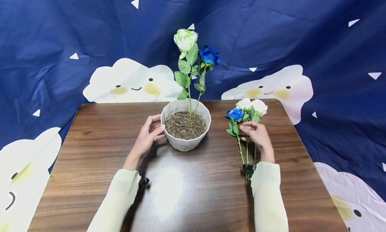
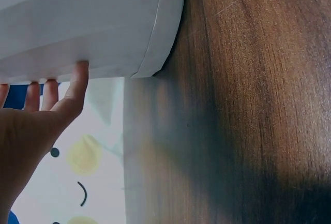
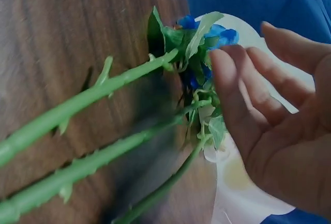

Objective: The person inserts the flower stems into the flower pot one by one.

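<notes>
White pot (image 1: 184, 145) of soil (image 1: 181, 126), centre of the frame, on worktop (image 1: 205, 191); planted with white-green rose (image 1: 185, 40) and blue rose (image 1: 209, 55). Left grip (image 1: 146, 135): relaxed, fingers touching pot's left side. Right grip (image 1: 258, 135): loosely open, nothing held, above three loose roses (image 1: 236, 114), right of centre.

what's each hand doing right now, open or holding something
Left hand: open, touching the white pot.
Right hand: open, holding nothing, near the flower stems.
</notes>
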Demonstrator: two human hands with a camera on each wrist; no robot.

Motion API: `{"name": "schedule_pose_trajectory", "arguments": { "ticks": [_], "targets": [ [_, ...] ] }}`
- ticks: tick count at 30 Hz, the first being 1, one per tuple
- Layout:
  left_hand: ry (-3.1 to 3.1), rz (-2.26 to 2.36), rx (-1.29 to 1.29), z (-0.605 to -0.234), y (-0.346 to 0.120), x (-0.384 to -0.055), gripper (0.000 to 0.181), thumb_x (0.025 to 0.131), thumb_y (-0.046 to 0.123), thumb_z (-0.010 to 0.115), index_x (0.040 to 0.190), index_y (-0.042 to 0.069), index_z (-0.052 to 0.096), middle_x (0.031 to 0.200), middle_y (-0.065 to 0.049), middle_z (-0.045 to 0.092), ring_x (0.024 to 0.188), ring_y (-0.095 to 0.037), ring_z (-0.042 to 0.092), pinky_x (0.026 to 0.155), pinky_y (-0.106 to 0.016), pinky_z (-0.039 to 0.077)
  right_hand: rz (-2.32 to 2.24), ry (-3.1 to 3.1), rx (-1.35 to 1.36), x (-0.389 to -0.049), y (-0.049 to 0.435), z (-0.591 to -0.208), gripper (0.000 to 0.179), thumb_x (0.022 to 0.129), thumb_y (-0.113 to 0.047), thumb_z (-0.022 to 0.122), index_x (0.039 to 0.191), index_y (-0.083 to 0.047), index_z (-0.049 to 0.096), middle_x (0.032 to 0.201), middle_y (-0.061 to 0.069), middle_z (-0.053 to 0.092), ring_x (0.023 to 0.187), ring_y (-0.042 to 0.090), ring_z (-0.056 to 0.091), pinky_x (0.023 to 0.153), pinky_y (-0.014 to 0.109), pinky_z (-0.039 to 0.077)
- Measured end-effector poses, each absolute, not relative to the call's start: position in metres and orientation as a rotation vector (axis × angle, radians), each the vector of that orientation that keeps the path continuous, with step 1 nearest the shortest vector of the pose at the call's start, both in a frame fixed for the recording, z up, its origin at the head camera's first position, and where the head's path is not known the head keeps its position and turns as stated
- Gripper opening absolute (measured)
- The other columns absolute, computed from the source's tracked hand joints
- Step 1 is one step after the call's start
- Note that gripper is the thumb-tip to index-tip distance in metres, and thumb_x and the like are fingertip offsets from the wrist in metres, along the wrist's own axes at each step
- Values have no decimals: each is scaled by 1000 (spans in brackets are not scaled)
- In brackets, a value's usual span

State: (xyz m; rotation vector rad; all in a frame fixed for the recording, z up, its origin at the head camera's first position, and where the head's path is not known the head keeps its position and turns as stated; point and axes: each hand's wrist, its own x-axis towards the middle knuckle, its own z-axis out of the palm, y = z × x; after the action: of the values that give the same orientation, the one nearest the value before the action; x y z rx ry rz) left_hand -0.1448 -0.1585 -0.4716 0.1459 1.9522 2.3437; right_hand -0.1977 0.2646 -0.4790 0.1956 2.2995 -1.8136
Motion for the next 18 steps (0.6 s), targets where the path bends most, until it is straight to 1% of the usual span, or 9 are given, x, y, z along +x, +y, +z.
{"name": "schedule_pose_trajectory", "arguments": {
  "ticks": [4,6,8,13,18],
  "targets": [
    [1960,2343,143,-471,-159,-145,50,101,7,58,146,0,38,146,-25,44,129,-36,49,90,-42,58,-1649,2261,182,-193,267,-482,38,98,-13,68,123,14,57,95,6,73,83,15,66,71,33,62],
    [1959,2342,142,-471,-159,-145,50,101,7,57,146,0,38,146,-26,44,129,-36,49,90,-42,58,-1599,2261,184,-192,266,-484,38,98,-13,68,122,14,58,92,7,71,82,14,65,72,34,62],
    [1960,2341,140,-471,-159,-145,50,101,7,58,146,0,38,146,-25,44,129,-36,49,91,-43,58,-1580,2262,191,-193,265,-487,39,97,-12,68,124,15,58,93,8,71,82,12,64,73,34,62],
    [1962,2336,145,-472,-159,-145,51,101,8,58,147,1,39,145,-25,45,128,-36,50,91,-44,57,-1557,2287,187,-193,263,-494,42,95,-5,68,129,18,55,97,9,73,82,9,66,75,35,62],
    [1958,2344,149,-471,-159,-144,50,101,8,58,146,0,38,146,-26,45,128,-36,50,91,-44,58,-1453,2377,215,-194,257,-500,44,89,1,73,127,16,57,102,15,70,76,8,65,70,33,62]
  ]
}}
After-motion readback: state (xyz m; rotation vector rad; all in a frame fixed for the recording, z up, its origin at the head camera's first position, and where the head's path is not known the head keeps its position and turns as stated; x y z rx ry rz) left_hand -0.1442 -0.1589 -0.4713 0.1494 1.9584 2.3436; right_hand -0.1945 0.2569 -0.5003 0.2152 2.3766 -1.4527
